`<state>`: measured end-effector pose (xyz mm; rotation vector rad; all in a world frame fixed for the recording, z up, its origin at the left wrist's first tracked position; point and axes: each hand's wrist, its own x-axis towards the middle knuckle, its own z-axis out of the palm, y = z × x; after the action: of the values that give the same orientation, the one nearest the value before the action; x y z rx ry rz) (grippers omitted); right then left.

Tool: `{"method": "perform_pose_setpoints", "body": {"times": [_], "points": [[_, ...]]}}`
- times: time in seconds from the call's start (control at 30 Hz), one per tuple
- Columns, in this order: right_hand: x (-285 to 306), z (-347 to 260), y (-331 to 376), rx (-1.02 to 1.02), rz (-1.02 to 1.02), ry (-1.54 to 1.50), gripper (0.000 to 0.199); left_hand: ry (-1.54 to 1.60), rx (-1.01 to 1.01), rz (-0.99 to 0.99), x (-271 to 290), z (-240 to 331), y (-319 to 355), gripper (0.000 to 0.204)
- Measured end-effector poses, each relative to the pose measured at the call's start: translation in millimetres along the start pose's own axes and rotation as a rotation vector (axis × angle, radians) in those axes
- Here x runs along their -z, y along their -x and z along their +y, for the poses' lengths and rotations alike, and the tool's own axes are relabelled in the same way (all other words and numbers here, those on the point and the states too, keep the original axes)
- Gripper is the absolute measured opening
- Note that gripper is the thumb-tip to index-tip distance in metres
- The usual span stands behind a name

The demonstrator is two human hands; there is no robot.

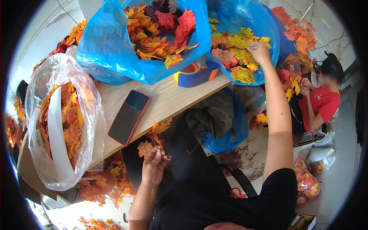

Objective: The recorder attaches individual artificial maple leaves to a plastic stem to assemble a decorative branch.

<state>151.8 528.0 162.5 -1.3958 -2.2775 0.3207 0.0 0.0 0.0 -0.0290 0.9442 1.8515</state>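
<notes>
Left hand (pixel 154 165): fingers clenched around a thin dark stem carrying small orange fabric leaves (pixel 152 138). The sprig stands just above the fingers, its long axis running roughly up and away from the palm toward the near edge of the table (pixel 168 100). The leaves sit at or just under that edge; whether they touch it cannot be told.

Right hand (pixel 259 51): arm fully extended, fingers pressed down into a heap of yellow leaves (pixel 239 48) inside the right-hand blue bag (pixel 245 17). The fingertips are buried among the leaves; whether they have pinched one cannot be told. The heap lies directly under and to the left of the fingers, so this hand is much the nearer to it; the left hand is well apart.

Condition of the leaves: maple-shaped, flat, yellow shading to orange and dull red, loosely piled, overlapping.

Left of the right hand's fingers: a blue tape dispenser (pixel 197 74) touching the bag, then a second blue bag (pixel 115 53) of orange and red leaves. Between the two hands a red-edged phone (pixel 128 117) lies face up. Beyond the left hand, a clear bag (pixel 82 115) of orange leaves.

A seated person in red (pixel 322 105) works nearby.
</notes>
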Motion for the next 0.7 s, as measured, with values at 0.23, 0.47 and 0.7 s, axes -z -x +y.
{"method": "perform_pose_setpoints", "body": {"times": [0.23, 0.47, 0.7], "points": [[-16.0, -34.3, 23.4, 0.385, 0.65, 0.249, 0.03, 0.03, 0.037, -0.001, -8.1, 12.3, 1.9, 0.016], [-32.7, -87.6, 22.3, 0.304, 0.047, 0.029, 0.033, -0.018, -0.018, -0.014, -13.1, 5.1, -1.3, 0.013], [4.3, -24.2, -10.6, 0.108, 0.206, 0.311, 0.024, -0.014, -0.044, 0.021, -1.2, 11.1, 8.3, 0.012]]}}
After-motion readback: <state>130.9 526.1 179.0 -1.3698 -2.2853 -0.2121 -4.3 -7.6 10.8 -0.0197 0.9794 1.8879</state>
